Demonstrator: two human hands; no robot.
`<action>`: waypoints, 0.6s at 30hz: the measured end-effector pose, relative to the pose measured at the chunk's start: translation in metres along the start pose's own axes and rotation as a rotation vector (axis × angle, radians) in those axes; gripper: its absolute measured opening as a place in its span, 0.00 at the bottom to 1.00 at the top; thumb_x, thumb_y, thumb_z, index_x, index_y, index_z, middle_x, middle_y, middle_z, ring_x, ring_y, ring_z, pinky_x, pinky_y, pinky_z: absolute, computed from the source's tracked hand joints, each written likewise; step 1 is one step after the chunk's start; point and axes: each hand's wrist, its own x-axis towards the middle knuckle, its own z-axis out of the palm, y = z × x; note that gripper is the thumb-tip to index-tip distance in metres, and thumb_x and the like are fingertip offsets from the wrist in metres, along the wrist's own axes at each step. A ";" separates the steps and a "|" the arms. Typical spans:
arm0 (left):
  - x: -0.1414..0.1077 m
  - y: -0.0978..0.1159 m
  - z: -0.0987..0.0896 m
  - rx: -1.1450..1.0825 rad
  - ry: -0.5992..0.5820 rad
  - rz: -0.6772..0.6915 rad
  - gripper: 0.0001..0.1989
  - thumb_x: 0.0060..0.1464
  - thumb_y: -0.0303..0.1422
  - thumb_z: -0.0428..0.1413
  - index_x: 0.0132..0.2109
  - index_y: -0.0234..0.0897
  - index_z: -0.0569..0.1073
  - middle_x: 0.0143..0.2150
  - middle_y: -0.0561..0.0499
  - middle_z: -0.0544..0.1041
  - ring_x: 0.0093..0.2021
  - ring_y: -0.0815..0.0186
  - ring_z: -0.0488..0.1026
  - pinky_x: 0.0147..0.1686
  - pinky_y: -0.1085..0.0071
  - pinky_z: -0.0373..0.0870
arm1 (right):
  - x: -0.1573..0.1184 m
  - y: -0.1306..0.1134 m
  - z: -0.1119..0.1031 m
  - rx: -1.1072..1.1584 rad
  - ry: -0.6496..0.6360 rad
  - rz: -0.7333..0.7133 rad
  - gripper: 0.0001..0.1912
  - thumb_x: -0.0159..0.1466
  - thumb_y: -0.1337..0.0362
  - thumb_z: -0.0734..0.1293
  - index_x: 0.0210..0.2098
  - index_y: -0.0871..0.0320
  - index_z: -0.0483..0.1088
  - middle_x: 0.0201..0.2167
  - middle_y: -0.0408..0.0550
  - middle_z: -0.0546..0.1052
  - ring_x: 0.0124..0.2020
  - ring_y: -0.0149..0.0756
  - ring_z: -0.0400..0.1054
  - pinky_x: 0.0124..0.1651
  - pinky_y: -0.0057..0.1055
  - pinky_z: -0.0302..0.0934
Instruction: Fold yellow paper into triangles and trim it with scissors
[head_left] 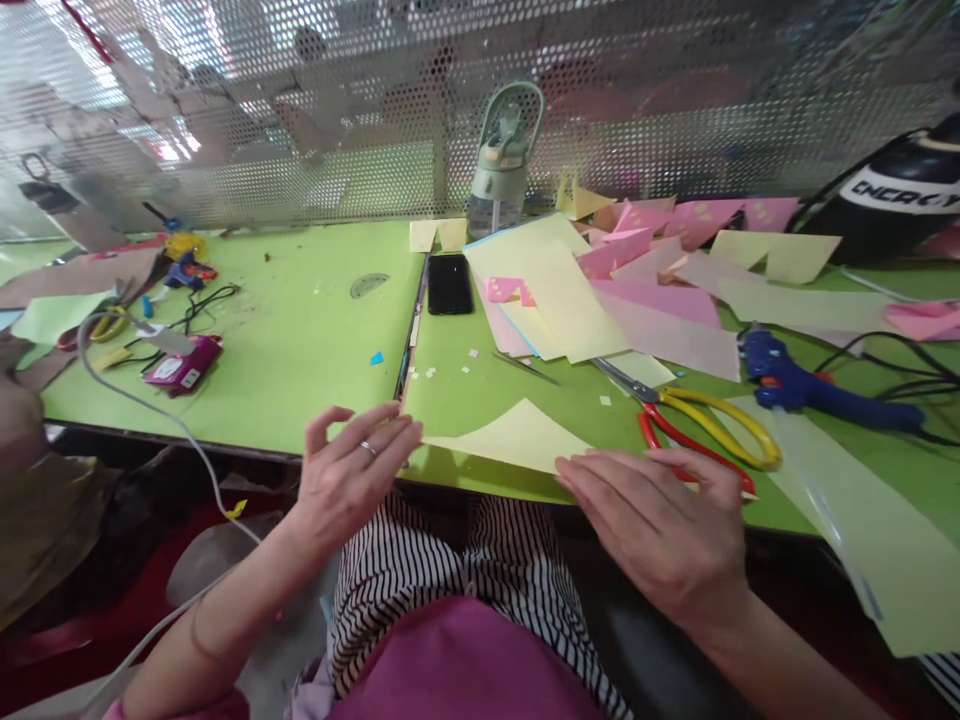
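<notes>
A pale yellow paper piece [517, 435], with a raised point in the middle of its far edge, stretches between my hands at the desk's front edge. At its left end, the fingers of my left hand [349, 475], with a ring on one, are pressed together on the paper. My right hand [660, 530] grips the right end with its fingers close together. Both thumbs are hidden beneath the hands. Just beyond my right hand lie scissors [716, 435] with red and yellow handles, partly covered by its fingers. Tweezers [526, 368] rest behind the paper.
A black phone [449, 284] and a bottle [501, 165] stand behind, beside piled yellow and pink paper sheets [551, 290]. At right are a blue glue gun [817, 380] and a black ENERGY-labelled object [892, 200]. A white cable [187, 440] hangs over the left edge.
</notes>
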 end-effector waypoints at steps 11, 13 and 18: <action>0.064 0.029 -0.009 -0.103 0.189 -0.109 0.15 0.59 0.38 0.58 0.53 0.41 0.73 0.53 0.48 0.78 0.59 0.55 0.66 0.58 0.56 0.56 | 0.063 0.042 -0.001 0.171 -0.133 0.090 0.14 0.71 0.59 0.58 0.33 0.54 0.72 0.31 0.43 0.81 0.34 0.38 0.74 0.45 0.41 0.56; 0.082 0.035 -0.007 -0.119 0.051 -0.096 0.14 0.59 0.40 0.58 0.50 0.41 0.75 0.50 0.49 0.79 0.61 0.53 0.63 0.59 0.54 0.53 | 0.082 0.043 0.001 0.246 -0.220 0.026 0.17 0.71 0.57 0.56 0.34 0.54 0.73 0.32 0.43 0.81 0.35 0.37 0.73 0.48 0.41 0.55; 0.098 0.001 0.000 -0.206 -0.064 -0.099 0.11 0.63 0.33 0.54 0.32 0.42 0.77 0.32 0.55 0.81 0.50 0.60 0.72 0.58 0.54 0.51 | 0.105 0.067 -0.001 0.332 -0.377 -0.082 0.20 0.71 0.53 0.57 0.33 0.53 0.74 0.31 0.41 0.81 0.32 0.34 0.72 0.53 0.42 0.54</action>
